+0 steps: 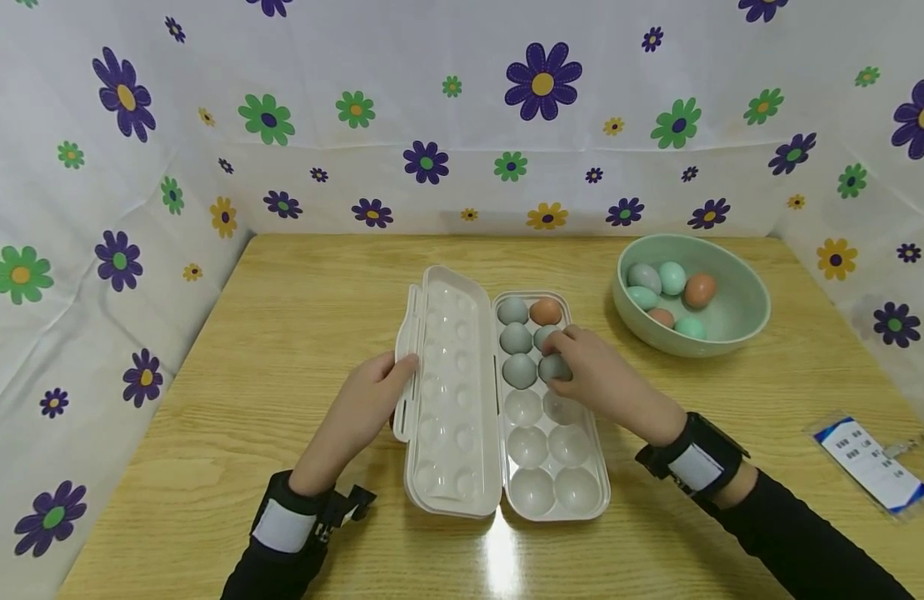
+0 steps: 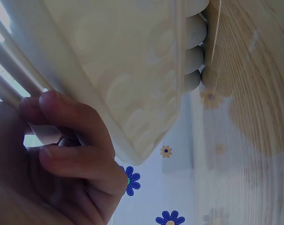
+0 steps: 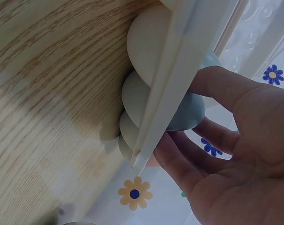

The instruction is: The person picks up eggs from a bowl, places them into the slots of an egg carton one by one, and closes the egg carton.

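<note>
A white plastic egg carton stands unfolded on the table, its dimpled lid raised along the left side. With thumb and curled fingers, my left hand grips the latch flap at the lid's outer edge. My right hand holds a grey-blue egg by its sides, low in the right cup of the third row. Several grey-blue eggs and a brown egg sit in the far rows. Fingers partly cover the second-row right egg. The nearer cups hold no eggs.
A pale green bowl with grey, mint and brown eggs stands at the back right. A badge card lies on the wooden table at the right. Flower-printed cloth hangs behind and along both sides.
</note>
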The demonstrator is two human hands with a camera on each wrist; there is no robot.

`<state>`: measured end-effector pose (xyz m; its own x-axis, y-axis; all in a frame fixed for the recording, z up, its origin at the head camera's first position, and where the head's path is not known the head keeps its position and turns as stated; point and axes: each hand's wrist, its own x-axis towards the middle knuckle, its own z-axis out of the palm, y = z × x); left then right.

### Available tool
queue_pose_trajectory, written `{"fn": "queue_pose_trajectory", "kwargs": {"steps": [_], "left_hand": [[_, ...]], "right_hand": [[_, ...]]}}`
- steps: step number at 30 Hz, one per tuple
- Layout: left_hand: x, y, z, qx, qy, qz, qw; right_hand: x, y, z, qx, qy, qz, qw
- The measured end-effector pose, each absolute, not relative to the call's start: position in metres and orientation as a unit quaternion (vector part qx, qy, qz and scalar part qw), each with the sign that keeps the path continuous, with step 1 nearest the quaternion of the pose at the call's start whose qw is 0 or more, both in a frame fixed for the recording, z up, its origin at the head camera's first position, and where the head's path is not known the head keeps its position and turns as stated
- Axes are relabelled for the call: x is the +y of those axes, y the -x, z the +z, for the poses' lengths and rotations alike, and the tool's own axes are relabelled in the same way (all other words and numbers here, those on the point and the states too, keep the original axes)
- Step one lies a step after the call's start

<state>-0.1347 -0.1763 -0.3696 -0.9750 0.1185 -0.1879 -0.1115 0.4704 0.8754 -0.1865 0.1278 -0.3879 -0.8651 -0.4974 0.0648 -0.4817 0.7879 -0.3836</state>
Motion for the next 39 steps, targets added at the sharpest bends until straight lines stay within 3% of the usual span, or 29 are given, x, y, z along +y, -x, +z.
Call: {"fn": "queue_pose_trajectory", "kwargs": {"steps": [23,28,32,39], "left_hand": [[-0.177,0.136,-0.372,0.854,0.0,0.509,0.109],[-0.178,0.136,-0.371,0.854,-0.002,0.51,0.108],[-0.178,0.135,-0.371,0.851,-0.004,0.513,0.111],[-0.178,0.135,-0.371,0.851,0.001,0.512,0.115]], "right_hand": [[0.135,0.19,-0.37,0.95,0.223,-0.208,0.065],[0.159,0.201,-0.344,0.963,0.175,-0.196,0.059],[0.191,0.217,-0.33,0.975,0.152,-0.163,0.022],[0.251,0.246,-0.34,0.984,0.1,-0.135,0.063]]}}
